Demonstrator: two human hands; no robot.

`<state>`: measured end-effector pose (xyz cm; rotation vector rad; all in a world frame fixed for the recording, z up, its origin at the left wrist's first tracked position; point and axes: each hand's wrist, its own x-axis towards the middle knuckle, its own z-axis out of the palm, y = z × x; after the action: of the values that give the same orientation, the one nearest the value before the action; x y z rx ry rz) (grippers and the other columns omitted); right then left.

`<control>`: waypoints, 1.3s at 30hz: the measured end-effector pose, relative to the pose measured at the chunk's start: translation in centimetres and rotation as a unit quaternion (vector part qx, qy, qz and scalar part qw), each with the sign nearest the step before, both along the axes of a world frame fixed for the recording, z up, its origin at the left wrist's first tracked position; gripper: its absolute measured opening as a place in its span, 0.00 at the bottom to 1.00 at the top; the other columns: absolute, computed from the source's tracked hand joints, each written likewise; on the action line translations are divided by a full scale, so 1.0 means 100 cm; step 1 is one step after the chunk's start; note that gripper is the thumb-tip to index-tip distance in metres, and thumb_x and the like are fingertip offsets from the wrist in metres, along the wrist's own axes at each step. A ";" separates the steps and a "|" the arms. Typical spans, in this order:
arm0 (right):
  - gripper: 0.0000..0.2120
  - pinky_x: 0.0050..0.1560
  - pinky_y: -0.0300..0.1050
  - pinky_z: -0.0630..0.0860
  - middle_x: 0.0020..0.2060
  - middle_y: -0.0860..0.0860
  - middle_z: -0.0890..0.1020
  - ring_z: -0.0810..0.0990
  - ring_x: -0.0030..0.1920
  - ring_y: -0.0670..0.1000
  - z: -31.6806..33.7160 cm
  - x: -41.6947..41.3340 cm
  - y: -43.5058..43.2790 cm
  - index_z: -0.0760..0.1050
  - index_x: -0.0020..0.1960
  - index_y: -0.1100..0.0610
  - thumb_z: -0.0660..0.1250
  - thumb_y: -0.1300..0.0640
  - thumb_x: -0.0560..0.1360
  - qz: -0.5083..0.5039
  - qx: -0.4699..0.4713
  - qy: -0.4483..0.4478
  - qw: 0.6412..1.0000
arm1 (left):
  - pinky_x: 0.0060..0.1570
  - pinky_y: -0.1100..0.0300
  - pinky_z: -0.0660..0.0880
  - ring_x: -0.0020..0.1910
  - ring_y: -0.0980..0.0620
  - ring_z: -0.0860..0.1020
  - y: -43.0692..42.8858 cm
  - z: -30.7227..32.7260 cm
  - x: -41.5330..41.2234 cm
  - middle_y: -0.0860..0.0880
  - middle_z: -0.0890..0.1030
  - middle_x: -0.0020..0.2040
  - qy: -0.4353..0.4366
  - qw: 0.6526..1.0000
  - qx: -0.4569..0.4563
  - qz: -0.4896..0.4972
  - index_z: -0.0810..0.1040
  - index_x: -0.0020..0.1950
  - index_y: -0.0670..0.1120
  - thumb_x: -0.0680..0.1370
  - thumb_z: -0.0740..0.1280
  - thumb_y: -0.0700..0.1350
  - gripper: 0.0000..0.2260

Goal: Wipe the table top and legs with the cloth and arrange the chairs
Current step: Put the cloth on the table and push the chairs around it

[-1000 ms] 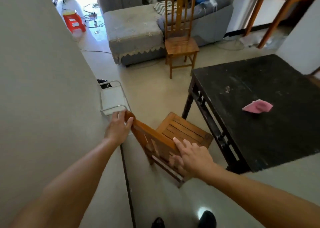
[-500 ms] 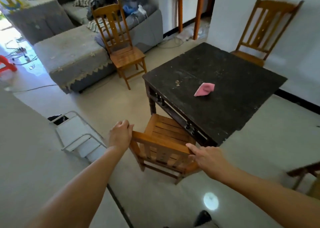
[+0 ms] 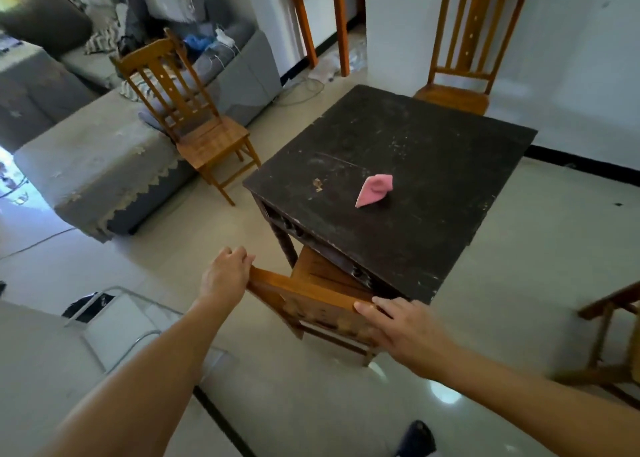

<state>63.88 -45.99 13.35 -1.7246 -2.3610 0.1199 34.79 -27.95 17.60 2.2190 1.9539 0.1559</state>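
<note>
One chair point(image 3: 311, 295) faces table point(image 3: 433, 137), seat partly under.

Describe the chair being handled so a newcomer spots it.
Find the dark square table mid-room. At its near edge stands a wooden chair, seat partly under the top. Only this chair is gripped by the left hand and right hand.

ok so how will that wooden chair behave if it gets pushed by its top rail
The orange-brown wooden slat-back chair looks rigid, so it should move as one piece. On the glossy tiled floor it will probably slide easily. With the left hand and right hand gripping only the high top rail, it may tip forward if a leg catches.
</note>
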 end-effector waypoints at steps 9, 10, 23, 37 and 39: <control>0.23 0.47 0.46 0.79 0.59 0.51 0.81 0.82 0.52 0.51 0.002 -0.030 0.062 0.69 0.70 0.46 0.51 0.40 0.80 -0.014 -0.020 0.056 0.998 | 0.42 0.55 0.72 0.38 0.51 0.73 0.073 -0.020 -0.024 0.50 0.73 0.39 -0.004 1.000 -0.004 0.008 0.76 0.45 0.48 0.81 0.59 0.50 0.10; 0.22 0.46 0.46 0.79 0.58 0.51 0.81 0.82 0.51 0.51 0.004 -0.035 0.069 0.70 0.70 0.46 0.54 0.40 0.80 -0.015 -0.021 0.058 0.998 | 0.43 0.54 0.73 0.39 0.50 0.74 0.081 -0.023 -0.028 0.50 0.74 0.39 -0.007 1.000 -0.005 0.008 0.76 0.45 0.48 0.81 0.59 0.51 0.11; 0.21 0.39 0.39 0.77 0.50 0.43 0.83 0.82 0.44 0.45 0.008 -0.124 0.144 0.75 0.66 0.45 0.53 0.39 0.79 -0.150 -0.047 0.027 0.987 | 0.38 0.58 0.69 0.35 0.52 0.72 0.196 -0.040 -0.081 0.51 0.73 0.37 0.038 0.992 0.031 -0.118 0.77 0.43 0.48 0.82 0.56 0.51 0.14; 0.25 0.51 0.57 0.78 0.63 0.54 0.79 0.79 0.61 0.58 0.006 -0.209 0.151 0.64 0.74 0.47 0.49 0.38 0.81 -0.262 -0.104 -0.087 0.956 | 0.61 0.42 0.65 0.54 0.45 0.76 0.226 -0.031 -0.115 0.49 0.81 0.52 0.208 0.882 0.071 -0.416 0.79 0.58 0.55 0.73 0.41 0.75 0.37; 0.25 0.50 0.58 0.78 0.63 0.55 0.79 0.79 0.61 0.59 0.007 -0.211 0.152 0.65 0.73 0.46 0.49 0.38 0.80 -0.268 -0.106 -0.098 0.953 | 0.58 0.46 0.68 0.53 0.46 0.76 0.234 -0.031 -0.113 0.49 0.81 0.52 0.213 0.871 0.075 -0.436 0.78 0.59 0.55 0.72 0.37 0.75 0.39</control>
<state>42.74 -30.77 14.02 -2.5208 -1.9614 0.1214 23.53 -4.59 14.51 3.1949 0.8781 -0.3460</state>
